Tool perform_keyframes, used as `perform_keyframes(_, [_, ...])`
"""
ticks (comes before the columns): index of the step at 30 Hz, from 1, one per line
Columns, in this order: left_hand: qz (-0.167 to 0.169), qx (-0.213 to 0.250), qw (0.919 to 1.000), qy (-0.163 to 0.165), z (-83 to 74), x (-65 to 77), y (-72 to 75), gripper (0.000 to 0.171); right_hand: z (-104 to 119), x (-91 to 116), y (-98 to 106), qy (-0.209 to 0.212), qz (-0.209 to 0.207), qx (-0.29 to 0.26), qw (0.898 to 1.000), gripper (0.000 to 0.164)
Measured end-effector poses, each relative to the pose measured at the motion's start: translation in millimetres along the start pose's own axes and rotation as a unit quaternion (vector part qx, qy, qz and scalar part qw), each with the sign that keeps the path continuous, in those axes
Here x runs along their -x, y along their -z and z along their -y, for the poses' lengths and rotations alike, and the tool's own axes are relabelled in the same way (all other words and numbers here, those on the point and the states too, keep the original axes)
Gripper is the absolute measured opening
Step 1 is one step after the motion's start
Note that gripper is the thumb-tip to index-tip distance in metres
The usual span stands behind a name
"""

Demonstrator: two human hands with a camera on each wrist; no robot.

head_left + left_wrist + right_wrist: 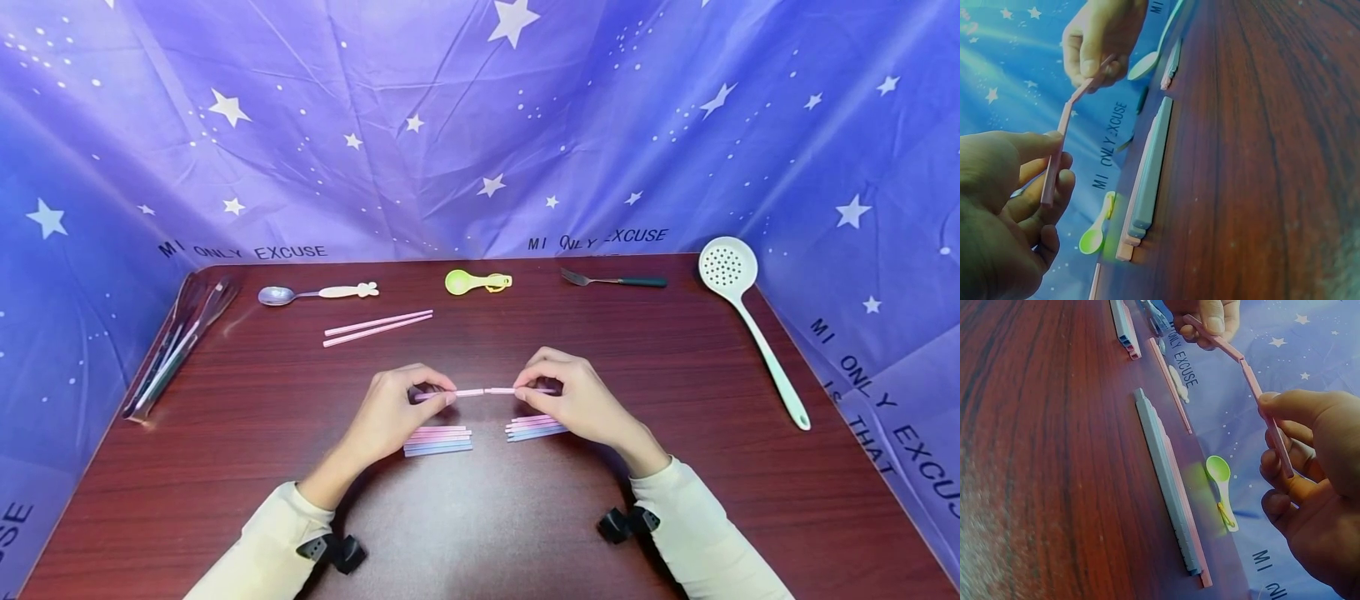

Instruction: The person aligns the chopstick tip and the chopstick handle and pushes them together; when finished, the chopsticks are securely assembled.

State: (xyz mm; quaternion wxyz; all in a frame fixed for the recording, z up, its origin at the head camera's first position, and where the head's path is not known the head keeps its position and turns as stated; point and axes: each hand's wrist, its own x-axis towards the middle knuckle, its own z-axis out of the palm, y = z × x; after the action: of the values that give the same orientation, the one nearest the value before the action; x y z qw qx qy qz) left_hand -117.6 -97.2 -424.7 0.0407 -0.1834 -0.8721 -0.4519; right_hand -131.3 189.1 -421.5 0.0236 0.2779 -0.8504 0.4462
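Note:
My left hand (pixel 386 408) pinches a pink chopstick section (pixel 1055 165) between thumb and fingers. Opposite it, my right hand (pixel 573 396) pinches another pink chopstick section (pixel 1254 387) the same way. The two sections meet end to end between the hands, with a slight bend at the joint, raised above the table. Below the left hand lies a row of pink and blue chopstick sections (pixel 438 442). A similar row of sections (pixel 534 429) lies under the right hand, partly hidden by it. Behind the left hand, a pair of long pink chopsticks (pixel 378 327) rests on the table.
Along the back of the dark red table (pixel 247 442) lie a spoon (pixel 318 292), a yellow-green measuring spoon (pixel 476 282) and a fork (pixel 615 280). A pale skimmer (pixel 757 333) is at the right, a clear pouch of utensils (pixel 176 350) at the left. Starry curtains (pixel 450 125) surround it.

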Motion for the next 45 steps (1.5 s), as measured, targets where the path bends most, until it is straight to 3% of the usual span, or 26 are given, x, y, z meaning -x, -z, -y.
perform_keyframes(11, [0.003, -0.007, 1.0, 0.002, -1.1, 0.7, -1.1, 0.009, 0.1, 0.8, -0.7, 0.006, 0.001, -0.016, 1.0, 0.008])
perform_keyframes(25, [-0.008, -0.033, 0.9991, -0.027, -4.4, 2.6, -3.2, 0.006, 0.6, 0.5, -4.3, 0.002, -0.007, -0.013, 1.0, 0.011])
perform_keyframes(37, [0.019, 0.017, 0.9996, -0.015, -1.0, 3.2, -12.1, 0.004, 1.7, 0.3, -15.5, -0.02, -0.017, -0.031, 0.999, 0.009])
perform_keyframes(45, [0.008, 0.018, 0.9995, -0.024, -2.6, 5.3, -16.8, 0.008, 2.5, 0.4, -19.4, -0.011, -0.025, -0.037, 0.999, 0.009])
